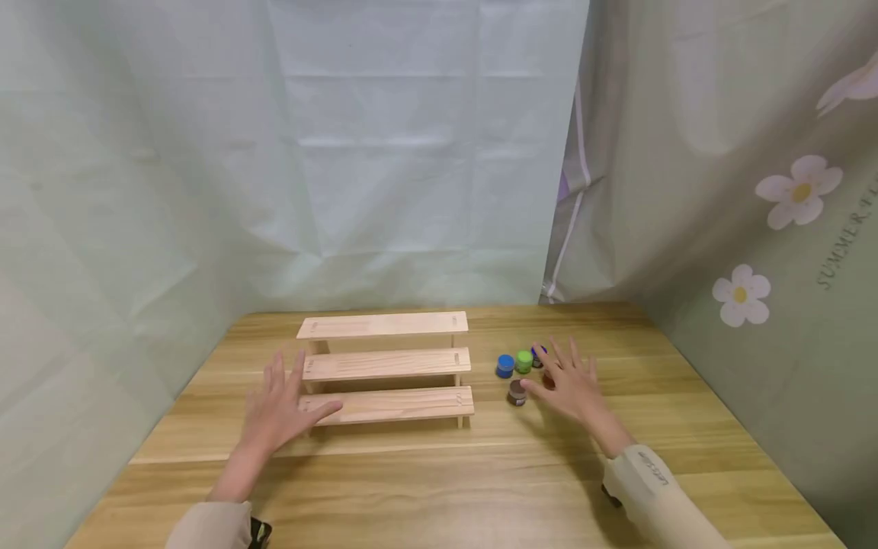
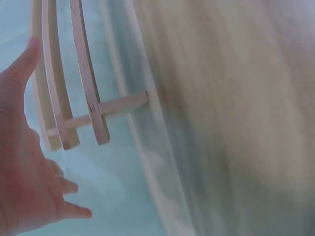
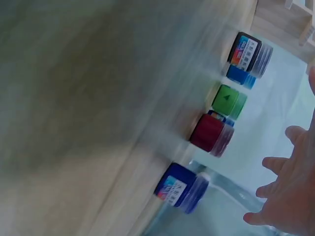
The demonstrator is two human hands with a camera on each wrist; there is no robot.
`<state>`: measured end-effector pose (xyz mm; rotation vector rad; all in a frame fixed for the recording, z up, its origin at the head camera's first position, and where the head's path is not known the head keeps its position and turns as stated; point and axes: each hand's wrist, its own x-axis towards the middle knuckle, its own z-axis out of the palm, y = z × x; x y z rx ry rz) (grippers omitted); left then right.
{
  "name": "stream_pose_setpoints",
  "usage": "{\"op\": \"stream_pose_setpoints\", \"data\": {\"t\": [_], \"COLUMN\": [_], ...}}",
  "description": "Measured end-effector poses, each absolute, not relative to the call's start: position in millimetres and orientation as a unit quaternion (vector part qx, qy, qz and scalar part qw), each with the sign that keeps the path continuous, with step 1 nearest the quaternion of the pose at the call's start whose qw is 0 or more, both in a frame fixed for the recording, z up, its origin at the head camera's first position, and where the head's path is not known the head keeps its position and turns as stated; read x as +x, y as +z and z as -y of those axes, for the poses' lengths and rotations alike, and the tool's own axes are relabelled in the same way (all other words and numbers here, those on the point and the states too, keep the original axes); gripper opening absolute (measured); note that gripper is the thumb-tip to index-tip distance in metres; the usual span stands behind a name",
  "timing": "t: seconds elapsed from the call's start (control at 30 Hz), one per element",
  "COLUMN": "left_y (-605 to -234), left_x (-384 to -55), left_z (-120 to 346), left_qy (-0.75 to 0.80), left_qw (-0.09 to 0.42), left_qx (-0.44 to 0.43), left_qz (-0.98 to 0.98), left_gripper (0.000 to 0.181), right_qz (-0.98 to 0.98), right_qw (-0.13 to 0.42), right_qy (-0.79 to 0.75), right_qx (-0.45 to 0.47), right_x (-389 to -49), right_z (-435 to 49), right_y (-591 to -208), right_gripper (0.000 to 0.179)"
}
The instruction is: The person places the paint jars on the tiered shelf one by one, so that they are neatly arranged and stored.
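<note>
My left hand [image 1: 276, 412] is held with fingers spread at the left end of a three-step wooden stand [image 1: 387, 364], overlapping its lowest board. In the left wrist view the thumb of this hand [image 2: 22, 167] stretches across the boards [image 2: 88, 73]. My right hand [image 1: 575, 390], fingers spread, hovers over a group of small paint jars. Nearest its thumb is a dark jar [image 1: 517, 393]; a blue jar [image 1: 505, 366] and a green jar [image 1: 524, 361] lie farther back. The right wrist view also shows a red jar [image 3: 211, 133] and a dark blue jar [image 3: 181, 187], partly hidden by the hand in the head view.
The wood-grain table [image 1: 439, 488] reaches back to a pale hanging sheet [image 1: 411, 175]. At right hangs a curtain with white flowers [image 1: 741, 295]. The jars stand right of the wooden stand, with bare tabletop in front of both.
</note>
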<state>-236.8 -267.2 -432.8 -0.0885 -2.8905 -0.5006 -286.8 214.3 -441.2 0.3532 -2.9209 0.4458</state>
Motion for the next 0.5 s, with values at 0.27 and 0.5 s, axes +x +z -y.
{"op": "stream_pose_setpoints", "data": {"t": [0.27, 0.5], "left_y": [-435, -445], "left_x": [-229, -225], "left_z": [279, 285], "left_qy": [-0.249, -0.324], "left_qw": [0.03, 0.003], "left_qx": [-0.012, -0.043], "left_qz": [0.968, 0.945], "left_gripper": [0.128, 0.132], "right_qz": [0.974, 0.963], "right_qw": [0.089, 0.099], "right_qy": [0.187, 0.238], "right_qx": [0.09, 0.079], "right_x": [-289, -285], "right_z": [-231, -248], "right_y": [-443, -445], "right_gripper": [0.079, 0.084]}}
